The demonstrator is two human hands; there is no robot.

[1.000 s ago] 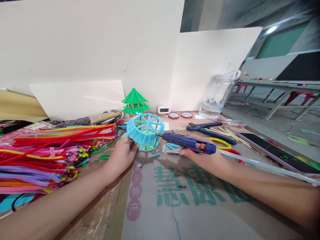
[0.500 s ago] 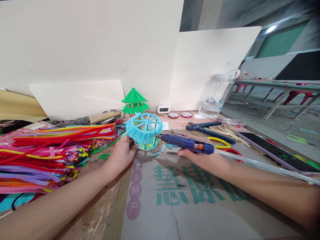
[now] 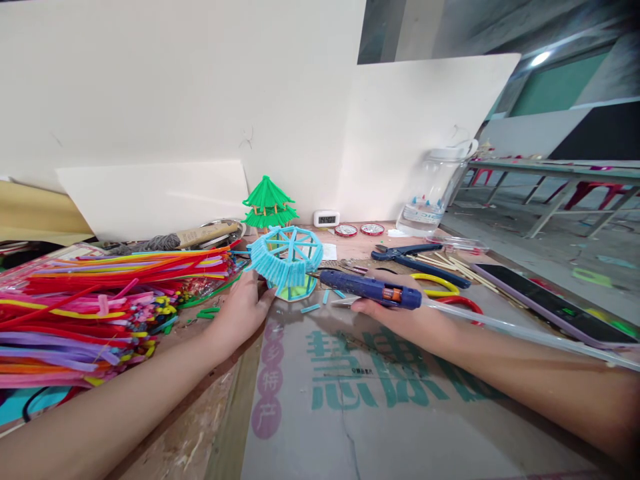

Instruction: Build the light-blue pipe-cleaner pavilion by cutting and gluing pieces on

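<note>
Two hands worked at the light-blue pipe-cleaner lantern frame (image 3: 286, 261) standing at the far edge of the printed cardboard sheet (image 3: 390, 393). Over the last second the right hand (image 3: 400, 312), clenched round the blue glue gun (image 3: 367, 288), had drawn its nozzle leftward to the frame's side, suggesting a joint being glued; the left hand (image 3: 244, 308) stayed cupped against it. A clear plastic jar (image 3: 430, 197) stood behind, its contents unclear.

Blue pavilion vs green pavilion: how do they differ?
The blue pavilion is tipped on its side, steadied by the left hand; the green pavilion stands upright, untouched, farther back. The blue one's roof shows open spokes; the green one's roof is fully covered. Both are tiered models.
</note>
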